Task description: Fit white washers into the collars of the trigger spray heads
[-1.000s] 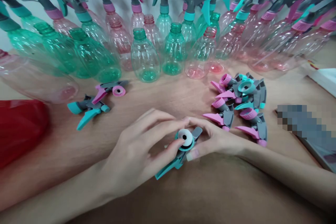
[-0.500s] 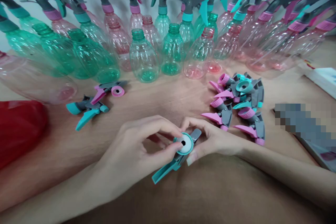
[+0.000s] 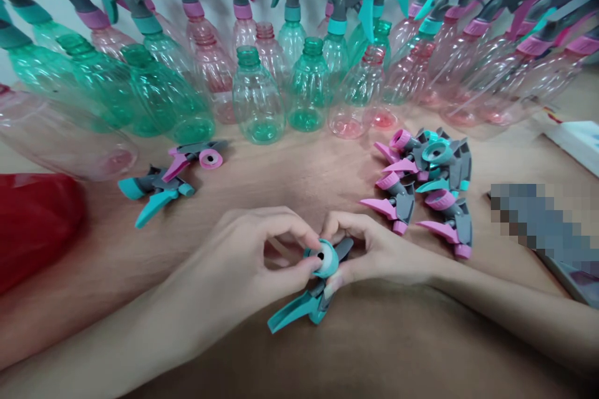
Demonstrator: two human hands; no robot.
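Between both hands, low in the middle of the head view, is a grey and teal spray trigger head (image 3: 299, 312). Its teal screw collar faces up, showing a white insert with a dark hole. My left hand (image 3: 253, 262) pinches the collar between thumb and fingertips from the left. From the right, my right hand (image 3: 374, 249) grips the grey body, its fingers partly hidden behind the head. Two loose trigger heads, one teal (image 3: 156, 193) and one pink (image 3: 201, 156), lie beyond my left hand. A pile of pink and teal trigger heads (image 3: 421, 168) lies beyond my right hand.
Uncapped bottles, green (image 3: 309, 93) and pink (image 3: 350, 106), stand in front of a row of bottles with spray heads (image 3: 337, 12). A pink bottle (image 3: 70, 137) and red plastic (image 3: 37, 230) are at left. A pixelated phone-like slab (image 3: 552, 243) lies at right.
The spray head has tilted between my hands, its collar shifting slightly left and its teal lever slightly down. Both hands keep hold of it.
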